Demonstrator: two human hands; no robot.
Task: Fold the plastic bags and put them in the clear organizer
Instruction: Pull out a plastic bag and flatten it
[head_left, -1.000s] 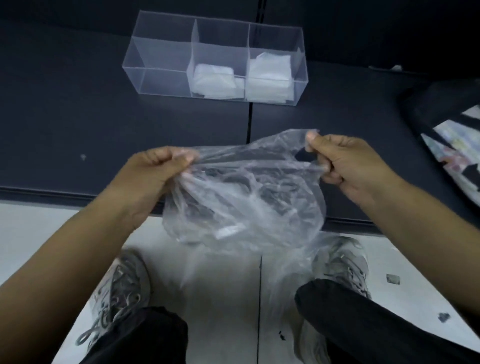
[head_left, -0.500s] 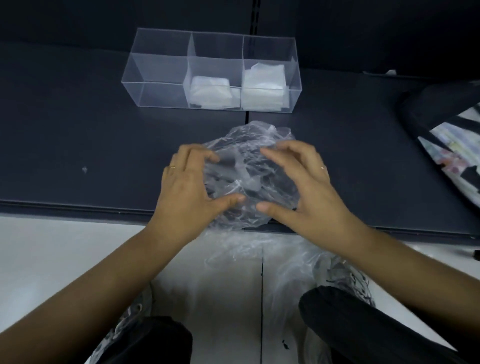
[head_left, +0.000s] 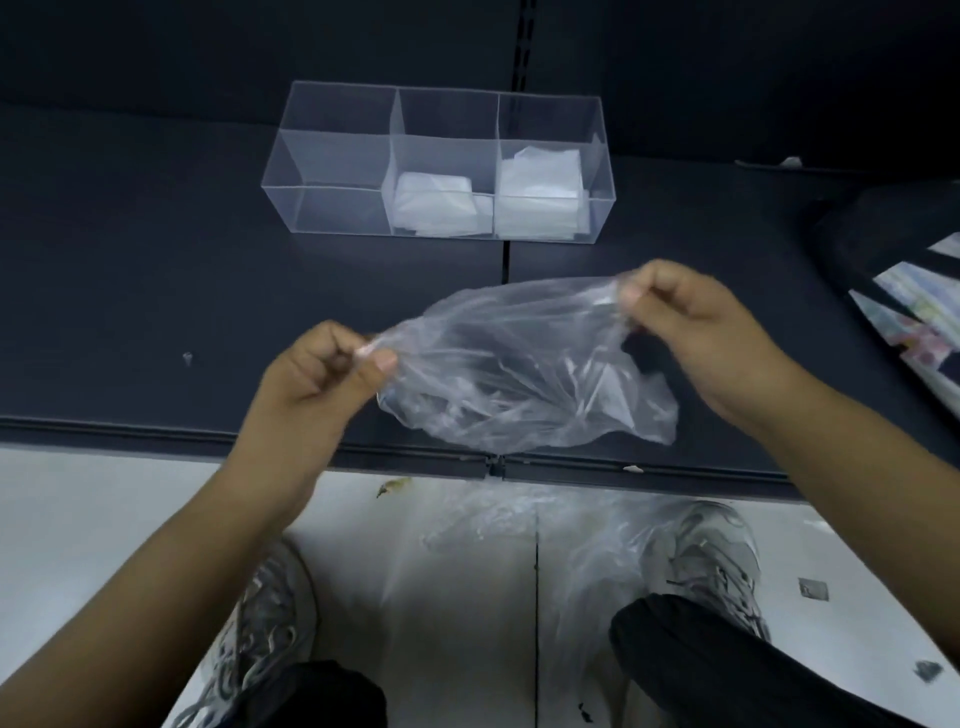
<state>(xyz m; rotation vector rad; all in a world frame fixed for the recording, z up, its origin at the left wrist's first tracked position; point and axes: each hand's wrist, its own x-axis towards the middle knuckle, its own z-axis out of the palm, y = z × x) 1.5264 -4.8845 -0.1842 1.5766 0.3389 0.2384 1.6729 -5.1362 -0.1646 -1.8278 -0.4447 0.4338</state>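
A crumpled clear plastic bag (head_left: 519, 374) hangs spread between my hands above the dark shelf. My left hand (head_left: 322, 374) pinches its left edge between thumb and curled fingers. My right hand (head_left: 691, 317) pinches its upper right edge. Behind them stands the clear organizer (head_left: 332, 156) with three compartments. Its middle one holds a folded bag (head_left: 434, 200), its right one a taller stack of folded bags (head_left: 540, 187). The left compartment has nothing in it.
The dark shelf (head_left: 156, 291) ends at a front lip near my wrists. More clear plastic bags (head_left: 571, 525) lie on the pale floor between my shoes. A dark bag with a printed pattern (head_left: 904, 291) sits at the right edge of the shelf.
Half a second ago both hands pressed the bag flat on the shelf with spread fingers. Now they have lifted it and pulled it apart by its edges.
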